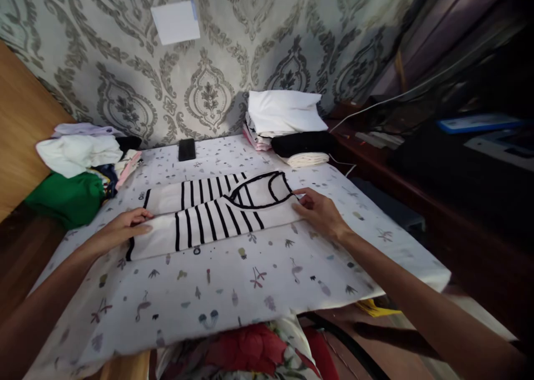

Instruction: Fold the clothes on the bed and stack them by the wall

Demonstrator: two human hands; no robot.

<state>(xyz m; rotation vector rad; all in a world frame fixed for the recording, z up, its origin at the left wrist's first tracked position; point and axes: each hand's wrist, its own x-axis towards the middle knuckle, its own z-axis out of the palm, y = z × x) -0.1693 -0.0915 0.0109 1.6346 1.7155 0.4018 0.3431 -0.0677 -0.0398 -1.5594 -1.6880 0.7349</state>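
Note:
A white knit top with black stripes and black edging lies folded lengthwise, its neckline toward the right. My left hand is at the left end, thumb and fingers closed on the fabric near the black-trimmed edge. At the neck and shoulder end, my right hand pinches the top's edge between thumb and fingers. The top rests on a white printed cloth covering the table.
At the back left is a heap of clothes, with a green garment hanging low. Folded clothes are stacked at the back right. A black phone lies near the wall. Dark furniture borders the right side.

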